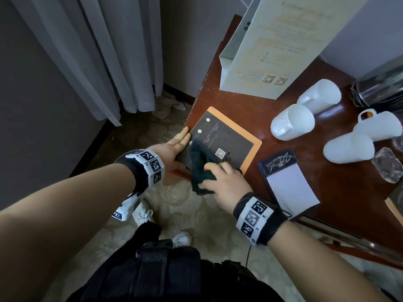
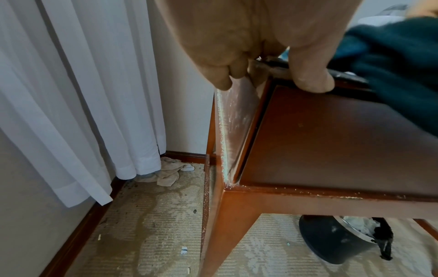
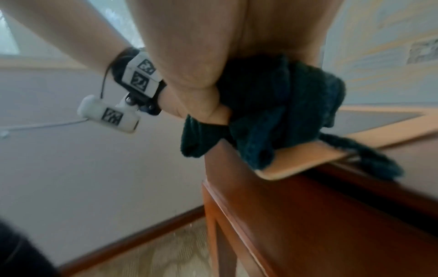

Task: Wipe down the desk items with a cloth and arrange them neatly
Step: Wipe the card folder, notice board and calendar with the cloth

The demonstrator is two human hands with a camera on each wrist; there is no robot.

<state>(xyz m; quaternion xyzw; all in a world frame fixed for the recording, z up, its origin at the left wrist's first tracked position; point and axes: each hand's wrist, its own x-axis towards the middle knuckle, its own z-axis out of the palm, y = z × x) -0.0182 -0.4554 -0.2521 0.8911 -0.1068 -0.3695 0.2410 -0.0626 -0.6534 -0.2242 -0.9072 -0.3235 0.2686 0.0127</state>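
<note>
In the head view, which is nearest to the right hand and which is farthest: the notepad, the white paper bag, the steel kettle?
From the right hand, gripping the dark cloth:
1. Notepad, just to its right on the desk.
2. White paper bag, standing at the back.
3. Steel kettle, far right corner.

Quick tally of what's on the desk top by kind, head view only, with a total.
White cups lying on their sides: 4
Dark card on orange board: 1
Notepad: 1
White paper bag: 1
Dark cloth: 1
Metal pot: 1
Clear wrapped item: 1
Total: 10
</note>
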